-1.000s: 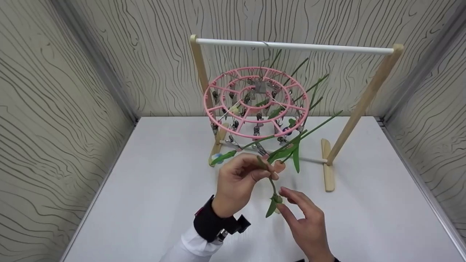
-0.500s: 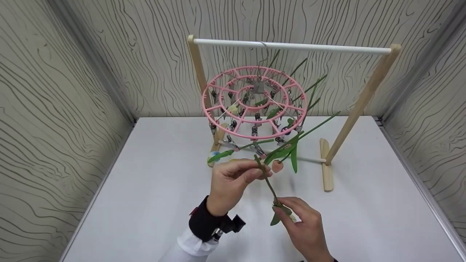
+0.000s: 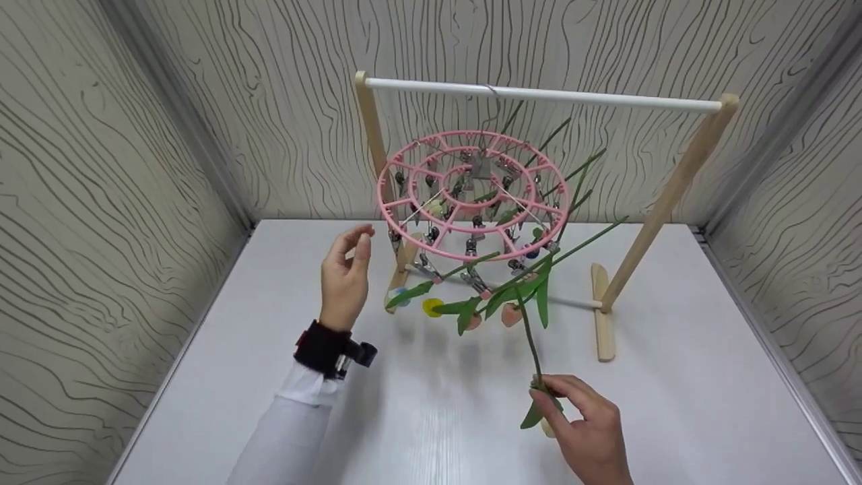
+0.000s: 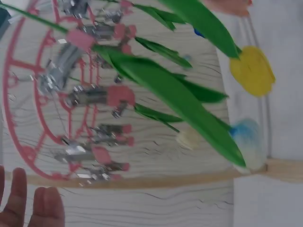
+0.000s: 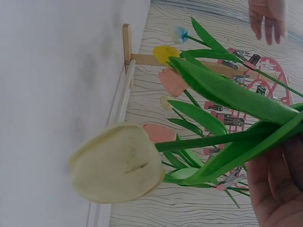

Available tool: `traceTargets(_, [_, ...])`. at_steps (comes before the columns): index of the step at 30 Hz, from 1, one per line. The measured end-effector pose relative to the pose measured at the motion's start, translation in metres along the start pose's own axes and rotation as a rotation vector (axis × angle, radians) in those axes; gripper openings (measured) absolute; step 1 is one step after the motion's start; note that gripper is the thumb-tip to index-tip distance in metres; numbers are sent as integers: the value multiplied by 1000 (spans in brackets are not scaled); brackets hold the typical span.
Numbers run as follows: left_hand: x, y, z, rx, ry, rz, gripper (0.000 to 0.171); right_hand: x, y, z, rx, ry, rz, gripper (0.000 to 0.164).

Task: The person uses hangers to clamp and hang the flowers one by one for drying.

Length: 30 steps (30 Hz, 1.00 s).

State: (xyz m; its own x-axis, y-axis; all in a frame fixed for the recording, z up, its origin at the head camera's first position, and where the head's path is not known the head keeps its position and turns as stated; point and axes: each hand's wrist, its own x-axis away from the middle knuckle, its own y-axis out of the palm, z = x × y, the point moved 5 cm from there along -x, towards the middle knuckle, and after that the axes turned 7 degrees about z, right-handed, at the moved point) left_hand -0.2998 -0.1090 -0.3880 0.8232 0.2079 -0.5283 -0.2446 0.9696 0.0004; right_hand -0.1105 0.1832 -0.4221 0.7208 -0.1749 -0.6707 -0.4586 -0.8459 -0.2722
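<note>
My right hand (image 3: 586, 428) pinches an artificial white tulip (image 5: 118, 163) by its stem, close to the leaves. The bloom hangs low and the bare stem points up toward the rack. Left of the rack, my left hand (image 3: 343, 286) is raised with loosely bent fingers and holds nothing. A round pink clip hanger (image 3: 380, 192) carries metal clips (image 4: 90, 96) with pink tips. Clipped along its near side, head down, are a yellow tulip (image 3: 432, 308), a blue-and-white flower (image 4: 248, 142) and pink tulips (image 3: 512, 314).
The hanger hooks over the white bar (image 3: 572, 95) of a stand with wooden posts (image 3: 673, 195) and wooden feet (image 3: 604, 330). It stands on a white table (image 3: 687, 377), with wood-patterned walls (image 3: 269, 101) around. Several green stems stick out at the hanger's right.
My left hand has let go of the white tulip's stem and moved left. My right hand has taken hold of the tulip by the leaves and shifted slightly right and down with it.
</note>
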Motion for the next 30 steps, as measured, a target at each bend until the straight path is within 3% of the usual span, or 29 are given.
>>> traceTargets(5, [-23,7,-41,-34,-134,-285,47,0,-4,2,31,49,-11,24])
traceTargets(7, [-27,9,-49,4,-177,-358,49,0,-5,3,41,82,-24,21])
traceTargets(10, [-32,12,-54,52,-207,-415,49,0,-5,4,53,122,-45,18])
traceTargets(18, [-35,24,-49,184,-229,-429,35,-1,-7,5,29,37,-1,26])
traceTargets(22, [-31,28,-34,199,-222,-466,27,-1,-9,6,31,88,-16,23])
traceTargets(27, [-25,33,-11,203,-213,-561,26,-2,-11,6,68,146,-48,19])
traceTargets(30, [-22,40,-8,179,-218,-619,26,-1,-11,6,62,163,-44,18])
